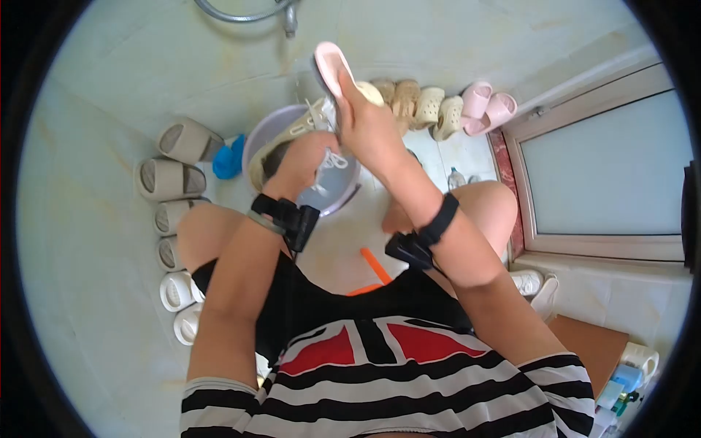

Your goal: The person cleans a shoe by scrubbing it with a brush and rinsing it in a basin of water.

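My right hand [365, 128] is wrapped round a long pale pink brush [333, 61], which points up and to the left. My left hand [303, 162] is closed on a cream shoe [276, 144] with white laces [334, 160] hanging loose beside the fingers. The shoe is tilted over a pale purple basin [252, 131] that holds water. Part of the shoe is hidden behind my left hand, and the bristles of the brush cannot be made out.
Grey slippers [171, 179] and white ones line the left wall, near a blue object [228, 157]. Clogs [428, 108] and pink slippers [491, 111] stand at the back. A glazed door [606, 168] is at the right. An orange object [374, 264] lies before me.
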Motion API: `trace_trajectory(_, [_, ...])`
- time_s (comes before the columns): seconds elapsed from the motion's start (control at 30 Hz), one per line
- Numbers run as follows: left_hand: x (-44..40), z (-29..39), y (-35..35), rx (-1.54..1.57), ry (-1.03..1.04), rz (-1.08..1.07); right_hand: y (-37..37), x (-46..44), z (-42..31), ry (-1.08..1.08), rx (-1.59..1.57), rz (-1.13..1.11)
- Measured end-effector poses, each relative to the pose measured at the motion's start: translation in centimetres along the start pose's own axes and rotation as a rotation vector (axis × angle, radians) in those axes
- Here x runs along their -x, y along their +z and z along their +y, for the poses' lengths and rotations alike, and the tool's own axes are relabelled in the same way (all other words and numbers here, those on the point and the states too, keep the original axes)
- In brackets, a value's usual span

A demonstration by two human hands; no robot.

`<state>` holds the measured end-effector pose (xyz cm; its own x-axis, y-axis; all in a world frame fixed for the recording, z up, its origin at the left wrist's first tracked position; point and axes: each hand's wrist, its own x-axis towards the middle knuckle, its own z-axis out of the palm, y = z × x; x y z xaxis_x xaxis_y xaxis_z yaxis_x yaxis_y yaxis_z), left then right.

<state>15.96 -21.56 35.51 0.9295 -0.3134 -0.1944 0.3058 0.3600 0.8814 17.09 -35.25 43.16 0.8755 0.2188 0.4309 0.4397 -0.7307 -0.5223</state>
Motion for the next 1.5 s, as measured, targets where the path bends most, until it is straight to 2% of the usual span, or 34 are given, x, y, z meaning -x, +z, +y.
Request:
trace_trajectory(0.07, [-0.5, 0.8, -0.5, 0.108, -0.057, 0.122, -1.0, 3.5, -0.3, 0.019, -0.04, -0.044])
trace_trajectory(0.13, [-1.4, 0.6, -1.2, 0.192, -0.072, 0.142, -1.7, 7.4, -0.2, 0.003, -0.088, -0.083])
trace_trajectory(0.2, [-0.9, -0.8, -0.8, -0.132, 0.15, 0.139, -1.3, 6.5, 0.8, 0.01, -0.055, -0.104])
trace_trajectory(0.23, [-0.6, -1.5, -0.7, -0.129, 0.124, 0.135, -1.1, 6.0, 1.1, 0.035, -0.027, -0.108])
trace_trajectory(0.3, [-0.9, -1.0, -0.8, 0.03, 0.031, -0.058, -0.3, 2.7, 0.8, 0.063, 0.004, -0.102])
trace_trajectory(0.33, [-0.6, -0.7, -0.3, 0.024, 0.034, -0.055, 0.1, 1.5, 0.8, 0.052, -0.005, -0.059])
trace_trajectory(0.4, [-0.4, 0.5, 0.4, 0.124, -0.155, 0.063, -0.3, 2.8, 0.8, 0.025, -0.051, -0.078])
trace_trajectory(0.47, [-0.7, 0.3, -1.4, 0.168, -0.169, 0.002, -0.5, 6.6, 1.2, 0.013, -0.066, -0.114])
trace_trajectory(0.53, [-0.8, -1.2, -2.1, -0.854, 0.759, -0.081, -1.3, 8.1, 1.1, 0.024, -0.11, -0.11])
trace_trajectory(0.57, [-2.0, -3.4, -2.7, -0.516, 0.403, -0.073, -1.2, 7.4, 1.5, 0.042, -0.073, -0.123])
trace_trajectory(0.6, [-1.4, -3.7, -2.1, -0.511, 0.381, -0.076, -0.9, 6.0, 1.8, 0.072, -0.037, -0.135])
trace_trajectory(0.67, [-0.9, -2.5, -0.2, -0.212, 0.025, -0.053, 0.1, 3.3, 2.1, 0.049, 0.018, -0.085])
trace_trajectory(0.7, [-1.0, -2.0, 0.8, -0.028, -0.149, 0.062, 0.1, 2.5, 1.9, 0.082, -0.029, -0.062])
trace_trajectory(0.73, [-0.7, -0.9, 0.6, -0.043, -0.135, 0.062, 0.1, 1.5, 1.6, 0.109, -0.073, -0.033])
trace_trajectory(0.8, [0.2, 0.7, 0.3, -0.321, 0.229, 0.076, -0.5, 5.2, 0.9, 0.088, -0.053, -0.126])
trace_trajectory(0.83, [-0.9, 0.8, -0.2, 0.139, -0.081, 0.086, -0.3, 7.4, 1.1, 0.035, -0.082, -0.114])
trace_trajectory(0.87, [-1.0, 0.8, -0.8, 0.149, -0.083, 0.086, 0.1, 8.9, 1.8, -0.015, -0.114, -0.105])
trace_trajectory(0.93, [-0.7, 0.2, -1.5, -1.03, 0.575, -0.089, -0.6, 6.7, 1.6, 0.03, -0.053, -0.13])
trace_trajectory(0.97, [-2.2, -1.9, -2.0, -0.19, 0.099, 0.041, -0.6, 5.5, 1.8, 0.078, 0.002, -0.143])
trace_trajectory(1.0, [-2.7, -3.1, -2.4, -0.193, 0.095, 0.035, 0.6, 4.1, 2.5, 0.013, 0.012, -0.081])
trace_trajectory(1.07, [-3.2, -3.2, -3.6, -0.463, 0.349, -0.079, 0.8, 0.9, 2.5, 0.043, -0.02, -0.013])
trace_trajectory(1.1, [-1.9, -0.7, -1.9, -0.141, -0.092, -0.043, 0.3, 0.1, 2.5, 0.035, -0.025, 0.0])
trace_trajectory(1.13, [-1.7, 0.1, -1.4, -0.15, -0.085, -0.042, -0.5, -0.5, 2.8, 0.011, -0.119, 0.116])
trace_trajectory(1.17, [-1.6, 0.5, -0.8, 0.058, -0.112, 0.045, -1.3, -0.7, 3.2, -0.013, -0.208, 0.225])
trace_trajectory(1.2, [-1.4, 0.6, -0.4, 0.276, -0.145, 0.135, -2.0, -0.5, 3.6, -0.016, -0.207, 0.216])
trace_trajectory(1.27, [-0.5, 2.4, 0.1, 0.293, -0.153, 0.082, -3.1, 0.2, 3.8, 0.049, -0.326, 0.225])
trace_trajectory(1.3, [-0.4, 2.8, 0.6, 0.424, -0.107, 0.045, -3.7, 0.5, 3.3, 0.132, -0.31, 0.187])
trace_trajectory(1.4, [-0.3, 4.1, 1.9, 0.648, -0.076, 0.019, -2.8, 1.5, 2.7, 0.153, -0.175, 0.112])
trace_trajectory(1.43, [-0.4, 4.4, 2.0, 0.746, -0.073, 0.031, -2.0, 2.3, 2.6, 0.062, -0.16, 0.128])
trace_trajectory(1.5, [-1.7, 3.2, 0.5, 0.784, -0.026, 0.068, -0.9, 5.9, 1.3, 0.155, -0.032, -0.096])
